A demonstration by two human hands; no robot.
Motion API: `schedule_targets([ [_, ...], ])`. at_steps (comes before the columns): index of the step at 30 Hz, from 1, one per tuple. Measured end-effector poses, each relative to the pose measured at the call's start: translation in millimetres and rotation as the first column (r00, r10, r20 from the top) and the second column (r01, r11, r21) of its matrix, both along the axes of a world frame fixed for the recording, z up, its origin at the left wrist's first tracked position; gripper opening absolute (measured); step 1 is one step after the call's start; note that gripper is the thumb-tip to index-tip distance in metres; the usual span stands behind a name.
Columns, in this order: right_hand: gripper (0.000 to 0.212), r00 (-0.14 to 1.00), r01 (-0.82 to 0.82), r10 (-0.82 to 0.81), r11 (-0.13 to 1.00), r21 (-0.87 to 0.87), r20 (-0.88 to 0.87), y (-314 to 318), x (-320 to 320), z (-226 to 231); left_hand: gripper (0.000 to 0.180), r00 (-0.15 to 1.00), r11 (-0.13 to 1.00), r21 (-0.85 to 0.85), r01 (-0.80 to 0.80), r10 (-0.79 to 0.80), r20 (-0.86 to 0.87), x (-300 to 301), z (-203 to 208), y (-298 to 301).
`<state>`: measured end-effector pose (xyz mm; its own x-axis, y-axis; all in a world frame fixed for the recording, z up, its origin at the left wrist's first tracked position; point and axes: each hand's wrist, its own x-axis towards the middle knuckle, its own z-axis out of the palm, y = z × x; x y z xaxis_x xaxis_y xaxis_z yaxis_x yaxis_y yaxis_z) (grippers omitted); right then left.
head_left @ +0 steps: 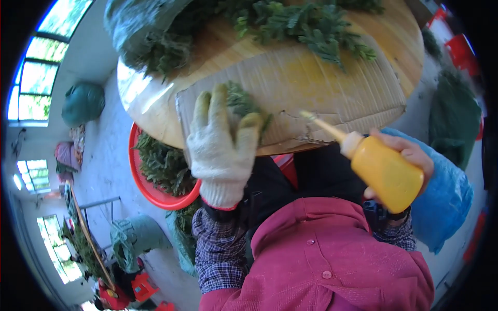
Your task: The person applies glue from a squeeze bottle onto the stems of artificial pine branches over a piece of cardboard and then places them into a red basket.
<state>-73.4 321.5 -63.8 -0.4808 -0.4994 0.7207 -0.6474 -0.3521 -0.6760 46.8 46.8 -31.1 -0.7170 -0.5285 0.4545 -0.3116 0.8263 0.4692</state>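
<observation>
My left hand (pixel 220 150), in a white knitted glove with yellowed fingertips, lies over the near left part of a cardboard sheet (pixel 358 88). Its fingers are stretched out, thumb apart. A small green fir-like sprig (pixel 240 99) shows between thumb and fingers, partly hidden by the glove; I see no grip on it. My bare right hand (pixel 415 155) is wrapped around a yellow squeeze bottle (pixel 386 171). The bottle is tilted, its thin nozzle pointing left and away from me, near a torn spot in the cardboard. Yellowish stains mark the sheet.
Green branches (pixel 311 31) and a greenish bag (pixel 137 26) lie on the far side of the round wooden table (pixel 410 31). Left of my lap stands a red tub (pixel 136 166) full of greenery. A blue plastic bag (pixel 448 192) is at my right.
</observation>
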Motion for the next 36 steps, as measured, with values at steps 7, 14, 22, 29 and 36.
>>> schedule_targets([
  [7, 0.085, 0.998, 0.032, -0.028, 0.998, 0.061, -0.061, 6.0, -35.6, -6.2, 0.050, 0.994, 0.996, -0.030, 0.083, -0.080, 0.079, -11.0, -7.1, 1.8],
  [14, 0.084, 0.994, 0.102, -0.100, 0.994, 0.050, -0.045, 0.6, -44.1, -6.5, 0.043, 0.859, 0.891, 0.020, -0.453, 0.442, -0.259, 81.9, 13.7, -62.9],
  [22, 0.082, 0.976, 0.220, -0.220, 0.975, 0.017, 0.007, -14.9, -40.2, -11.2, 0.044, 0.667, 0.670, -0.632, -0.389, 0.678, 0.309, 118.4, 30.7, -121.4],
  [29, 0.078, 0.977, 0.213, -0.212, 0.976, -0.049, 0.032, -15.5, -44.1, -13.5, 0.046, 0.993, 0.991, -0.110, 0.077, -0.067, 0.097, -65.1, 55.2, -80.6],
  [36, 0.077, 0.979, 0.189, -0.183, 0.980, -0.058, 0.091, -9.6, -50.1, -12.7, 0.053, 0.948, 0.860, -0.400, 0.318, -0.301, 0.105, -181.7, 45.5, -36.0],
])
